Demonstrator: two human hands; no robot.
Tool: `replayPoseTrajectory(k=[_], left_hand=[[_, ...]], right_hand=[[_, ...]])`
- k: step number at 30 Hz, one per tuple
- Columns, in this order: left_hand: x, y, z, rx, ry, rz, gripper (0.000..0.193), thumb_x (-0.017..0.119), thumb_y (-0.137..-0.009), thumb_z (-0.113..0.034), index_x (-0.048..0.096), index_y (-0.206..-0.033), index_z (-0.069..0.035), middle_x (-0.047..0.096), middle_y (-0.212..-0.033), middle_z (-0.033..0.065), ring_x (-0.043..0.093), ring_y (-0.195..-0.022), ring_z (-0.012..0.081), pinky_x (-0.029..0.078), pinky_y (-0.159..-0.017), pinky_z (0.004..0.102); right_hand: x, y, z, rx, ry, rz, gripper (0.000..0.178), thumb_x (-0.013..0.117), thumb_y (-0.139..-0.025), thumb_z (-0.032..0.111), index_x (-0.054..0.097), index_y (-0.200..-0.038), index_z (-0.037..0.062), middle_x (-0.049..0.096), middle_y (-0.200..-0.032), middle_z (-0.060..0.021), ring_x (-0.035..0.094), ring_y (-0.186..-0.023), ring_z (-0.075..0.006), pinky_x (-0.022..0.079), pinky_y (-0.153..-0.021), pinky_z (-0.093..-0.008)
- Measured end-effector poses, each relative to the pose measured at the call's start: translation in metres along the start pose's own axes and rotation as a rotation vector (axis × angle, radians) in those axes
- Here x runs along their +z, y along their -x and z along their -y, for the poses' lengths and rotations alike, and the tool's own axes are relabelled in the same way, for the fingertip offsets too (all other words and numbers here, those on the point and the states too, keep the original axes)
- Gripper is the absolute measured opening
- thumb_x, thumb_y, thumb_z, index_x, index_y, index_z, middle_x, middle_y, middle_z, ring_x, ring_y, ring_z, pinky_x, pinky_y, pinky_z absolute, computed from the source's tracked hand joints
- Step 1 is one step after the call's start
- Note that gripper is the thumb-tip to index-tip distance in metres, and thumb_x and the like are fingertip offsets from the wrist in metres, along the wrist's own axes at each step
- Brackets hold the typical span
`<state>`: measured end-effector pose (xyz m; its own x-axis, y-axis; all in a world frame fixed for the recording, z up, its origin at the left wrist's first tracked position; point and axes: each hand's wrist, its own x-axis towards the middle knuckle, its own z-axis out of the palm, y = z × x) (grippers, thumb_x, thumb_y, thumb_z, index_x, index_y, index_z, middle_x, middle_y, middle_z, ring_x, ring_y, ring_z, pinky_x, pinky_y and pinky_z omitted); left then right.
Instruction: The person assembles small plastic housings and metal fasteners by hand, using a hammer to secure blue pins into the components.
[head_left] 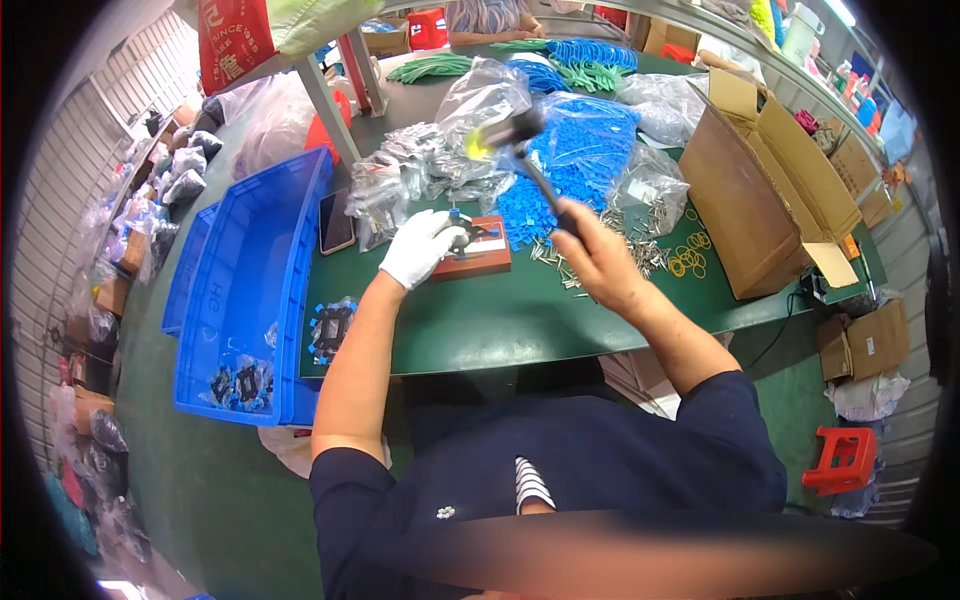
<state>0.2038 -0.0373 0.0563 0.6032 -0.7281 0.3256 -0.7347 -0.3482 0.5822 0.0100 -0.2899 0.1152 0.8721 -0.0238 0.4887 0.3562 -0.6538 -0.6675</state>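
My right hand [602, 262] is wrapped round the dark handle of a mallet [541, 182]. The mallet's head, black with a yellow face, is raised over the table and smeared by motion. In a white glove, my left hand [420, 248] holds a small black plastic part [464, 236] with blue bits on a reddish-brown block [480, 262]; its fingertips partly cover the part. Loose metal pins [575, 268] lie just right of the block, beside a heap of small blue plastic pieces [585, 145], some in a clear bag.
Left of the table stands a blue crate [253, 180] with some bagged black parts in it. Near it are a phone [337, 222] and more black parts [330, 330]. Clear bags [425, 165] lie behind the block. Yellow rubber bands [688, 258] and an open cardboard box [750, 210] are at right.
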Motion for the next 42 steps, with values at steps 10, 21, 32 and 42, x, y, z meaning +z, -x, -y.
replayPoseTrajectory(k=[10,21,32,42], left_hand=[[0.003,0.000,0.001,-0.202,0.289,-0.005,0.030,0.063,-0.095,-0.026,0.070,-0.117,-0.008,0.066,-0.106,0.0139,0.064,-0.099,0.0290,0.051,-0.091,0.0395],[-0.051,-0.001,-0.016,-0.161,-0.158,0.187,0.023,0.079,-0.082,-0.018,0.074,-0.098,-0.003,0.072,-0.092,0.0107,0.069,-0.083,0.0214,0.054,-0.079,0.0333],[-0.023,-0.010,-0.013,-0.026,-0.253,0.031,0.027,0.064,-0.094,-0.029,0.073,-0.091,-0.004,0.069,-0.085,0.0187,0.065,-0.078,0.0382,0.050,-0.074,0.0459],[0.012,0.001,0.003,-0.228,0.171,-0.083,0.029,0.060,-0.099,-0.029,0.065,-0.105,-0.001,0.070,-0.085,0.0218,0.067,-0.085,0.0395,0.051,-0.077,0.0461]], right_hand=[[-0.028,-0.004,-0.003,0.132,0.181,0.227,0.043,0.060,-0.103,0.029,0.051,-0.137,0.0053,0.070,-0.103,-0.0227,0.070,-0.094,-0.0426,0.054,-0.079,-0.0487],[-0.009,0.040,-0.036,0.214,0.029,0.166,0.041,0.062,-0.103,0.027,0.054,-0.137,0.0060,0.068,-0.090,-0.0125,0.068,-0.079,-0.0248,0.052,-0.073,-0.0388],[-0.007,0.043,-0.034,0.259,-0.019,0.152,0.041,0.062,-0.102,0.027,0.054,-0.137,0.0057,0.065,-0.086,-0.0109,0.064,-0.076,-0.0205,0.051,-0.071,-0.0361],[0.010,0.030,-0.033,0.231,-0.037,0.216,0.043,0.061,-0.102,0.028,0.053,-0.139,0.0063,0.069,-0.097,-0.0168,0.070,-0.088,-0.0313,0.053,-0.079,-0.0411]])
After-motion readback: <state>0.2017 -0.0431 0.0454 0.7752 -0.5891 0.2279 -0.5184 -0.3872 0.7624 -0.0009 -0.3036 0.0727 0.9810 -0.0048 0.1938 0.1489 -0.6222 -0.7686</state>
